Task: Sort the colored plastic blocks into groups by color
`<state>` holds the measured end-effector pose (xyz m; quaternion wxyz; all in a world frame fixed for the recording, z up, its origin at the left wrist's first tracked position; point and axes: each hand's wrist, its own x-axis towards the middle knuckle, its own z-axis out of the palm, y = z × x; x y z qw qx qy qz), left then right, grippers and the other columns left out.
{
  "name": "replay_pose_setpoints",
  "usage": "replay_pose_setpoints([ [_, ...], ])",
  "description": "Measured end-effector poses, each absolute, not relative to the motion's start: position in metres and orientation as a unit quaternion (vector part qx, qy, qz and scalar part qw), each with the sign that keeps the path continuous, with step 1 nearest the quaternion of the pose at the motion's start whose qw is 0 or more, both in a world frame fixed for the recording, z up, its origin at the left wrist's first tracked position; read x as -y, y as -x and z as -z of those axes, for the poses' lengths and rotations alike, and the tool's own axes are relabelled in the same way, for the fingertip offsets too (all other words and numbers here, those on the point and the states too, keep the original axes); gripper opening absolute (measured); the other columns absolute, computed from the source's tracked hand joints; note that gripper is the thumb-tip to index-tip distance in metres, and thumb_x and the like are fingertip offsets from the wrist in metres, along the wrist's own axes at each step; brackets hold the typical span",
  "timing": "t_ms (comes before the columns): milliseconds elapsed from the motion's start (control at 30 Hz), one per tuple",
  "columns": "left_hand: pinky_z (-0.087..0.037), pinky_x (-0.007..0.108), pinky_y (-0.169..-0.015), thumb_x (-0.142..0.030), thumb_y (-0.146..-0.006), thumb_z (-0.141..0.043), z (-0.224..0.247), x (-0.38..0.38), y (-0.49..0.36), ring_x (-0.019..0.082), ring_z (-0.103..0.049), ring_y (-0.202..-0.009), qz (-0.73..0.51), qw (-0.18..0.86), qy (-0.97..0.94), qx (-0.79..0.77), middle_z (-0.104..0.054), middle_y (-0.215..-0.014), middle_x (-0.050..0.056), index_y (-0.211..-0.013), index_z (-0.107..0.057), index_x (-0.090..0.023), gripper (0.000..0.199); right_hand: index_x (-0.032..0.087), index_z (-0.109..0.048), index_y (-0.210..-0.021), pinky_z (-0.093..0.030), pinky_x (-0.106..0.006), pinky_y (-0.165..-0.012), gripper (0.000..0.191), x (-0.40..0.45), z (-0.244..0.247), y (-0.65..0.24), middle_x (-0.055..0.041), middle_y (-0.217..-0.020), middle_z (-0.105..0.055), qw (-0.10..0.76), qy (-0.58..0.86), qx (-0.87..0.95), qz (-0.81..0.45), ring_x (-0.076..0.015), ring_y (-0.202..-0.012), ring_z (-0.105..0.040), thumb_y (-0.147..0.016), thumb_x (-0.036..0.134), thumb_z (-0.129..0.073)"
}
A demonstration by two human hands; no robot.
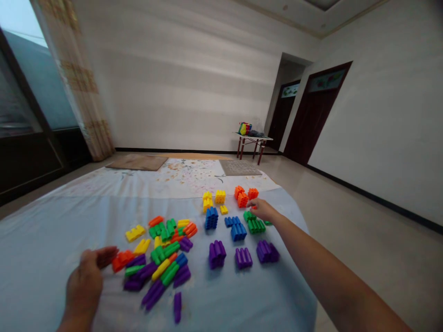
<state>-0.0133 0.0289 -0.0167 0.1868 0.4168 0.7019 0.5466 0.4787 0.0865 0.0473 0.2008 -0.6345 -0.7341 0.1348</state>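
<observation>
My left hand (86,281) is at the left of a loose pile of plastic toy blocks, fingers stretched out and tips beside or touching an orange block (122,260). Green blocks (165,252), yellow blocks (135,233) and purple blocks (154,294) lie jumbled there. Over at the right, my right hand (263,210) is closed, with a bit of an orange block (254,207) showing under its fingers. It is close to stacked orange blocks (241,197) and just above a green group (256,226); its fingers partly hide the held block.
Sorted groups of yellow blocks (207,201), blue blocks (238,231) and purple blocks (243,258) stand right of the pile. A cloth (104,207) covers the table. Two mats (138,162) lie at its far edge. Beyond, a small table (254,137) carries a colourful bag.
</observation>
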Motion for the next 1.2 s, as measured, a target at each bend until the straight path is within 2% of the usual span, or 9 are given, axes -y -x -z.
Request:
replay_pose_setpoints([
  [100,-0.051,0.040,-0.083,-0.042,-0.083,-0.019,0.008,-0.024,0.009,0.021,-0.066,-0.074,-0.558,0.256,-0.379,-0.693,-0.070,-0.071,0.009,-0.071,-0.063,-0.014,0.053,0.015,-0.065,-0.095,-0.042,-0.034,-0.088,0.026,-0.073,-0.069,-0.454,-0.0082,-0.100,-0.065,0.276,0.597,0.747,-0.101,-0.0194,-0.097,-0.058,-0.075,0.012,-0.048],
  [267,-0.049,0.040,-0.085,-0.050,-0.081,-0.021,0.006,-0.020,0.003,0.022,-0.065,-0.077,-0.588,0.277,-0.349,-0.675,-0.068,-0.074,0.011,-0.072,-0.061,-0.013,0.055,0.018,-0.062,-0.097,-0.044,-0.033,-0.086,0.024,-0.027,-0.095,-0.373,-0.0063,-0.100,-0.064,0.392,0.423,0.810,-0.103,-0.0165,-0.097,-0.057,-0.079,0.012,-0.048],
  [400,-0.050,0.040,-0.082,-0.053,-0.079,-0.023,0.009,-0.019,0.003,0.022,-0.065,-0.074,-0.606,0.283,-0.344,-0.659,-0.068,-0.073,0.010,-0.071,-0.061,-0.014,0.055,0.018,-0.061,-0.098,-0.042,-0.031,-0.089,0.022,0.010,-0.090,-0.301,-0.0058,-0.098,-0.063,0.375,0.340,0.848,-0.155,-0.0150,-0.097,-0.056,-0.081,0.012,-0.049],
  [500,-0.051,0.040,-0.080,-0.055,-0.079,-0.024,0.010,-0.019,0.003,0.022,-0.065,-0.072,-0.617,0.283,-0.342,-0.649,-0.068,-0.070,0.010,-0.070,-0.061,-0.014,0.055,0.018,-0.061,-0.098,-0.042,-0.031,-0.089,0.021,0.019,-0.072,-0.263,-0.0064,-0.100,-0.064,0.335,0.340,0.859,-0.186,-0.0157,-0.098,-0.056,-0.080,0.013,-0.051],
  [667,-0.051,0.040,-0.079,-0.057,-0.077,-0.026,0.010,-0.019,0.002,0.022,-0.064,-0.070,-0.626,0.282,-0.340,-0.642,-0.068,-0.069,0.011,-0.068,-0.062,-0.014,0.057,0.015,-0.060,-0.107,-0.038,-0.034,-0.095,0.032,0.002,-0.046,-0.227,-0.0101,-0.109,-0.062,0.275,0.407,0.856,-0.159,-0.0200,-0.108,-0.052,-0.077,0.011,-0.052],
  [800,-0.051,0.040,-0.078,-0.062,-0.075,-0.027,0.012,-0.019,0.003,0.023,-0.064,-0.071,-0.633,0.281,-0.343,-0.635,-0.068,-0.070,0.011,-0.067,-0.062,-0.014,0.060,0.012,-0.053,-0.121,-0.030,-0.039,-0.103,0.042,-0.018,-0.037,-0.210,-0.0157,-0.129,-0.049,0.250,0.487,0.830,-0.113,-0.0253,-0.122,-0.041,-0.080,0.017,-0.049],
  [900,-0.052,0.040,-0.076,-0.066,-0.073,-0.027,0.014,-0.020,0.004,0.023,-0.064,-0.069,-0.637,0.280,-0.347,-0.629,-0.067,-0.067,0.011,-0.066,-0.062,-0.015,0.063,0.014,-0.051,-0.123,-0.031,-0.040,-0.102,0.044,-0.027,-0.030,-0.203,-0.0153,-0.133,-0.044,0.208,0.512,0.825,-0.120,-0.0263,-0.122,-0.041,-0.080,0.018,-0.048],
  [1067,-0.052,0.040,-0.076,-0.069,-0.072,-0.028,0.018,-0.021,0.005,0.022,-0.064,-0.068,-0.644,0.286,-0.346,-0.619,-0.067,-0.068,0.010,-0.068,-0.062,-0.014,0.065,0.022,-0.060,-0.110,-0.038,-0.035,-0.094,0.038,-0.027,-0.020,-0.208,-0.0094,-0.121,-0.052,0.219,0.519,0.816,-0.131,-0.0215,-0.112,-0.049,-0.074,0.011,-0.051],
  [1200,-0.052,0.040,-0.078,-0.068,-0.074,-0.027,0.018,-0.020,0.004,0.023,-0.065,-0.071,-0.644,0.285,-0.351,-0.617,-0.068,-0.069,0.010,-0.070,-0.062,-0.013,0.065,0.020,-0.061,-0.105,-0.039,-0.032,-0.091,0.031,-0.022,-0.024,-0.217,-0.0087,-0.108,-0.058,0.238,0.521,0.806,-0.151,-0.0197,-0.106,-0.052,-0.077,0.013,-0.051],
])
